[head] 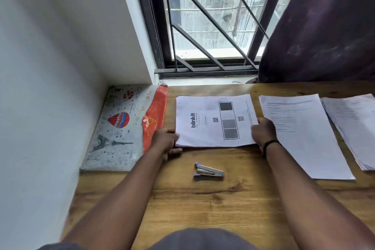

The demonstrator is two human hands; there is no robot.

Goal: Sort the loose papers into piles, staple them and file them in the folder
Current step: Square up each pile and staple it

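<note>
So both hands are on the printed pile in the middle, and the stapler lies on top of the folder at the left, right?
Not quite. The head view shows the stapler on the bare wooden table, nearer the person than the printed pile. The folder is at the left, and both hands do hold that pile.

Home study nook: wooden desk [223, 199], barred window [203, 26].
</note>
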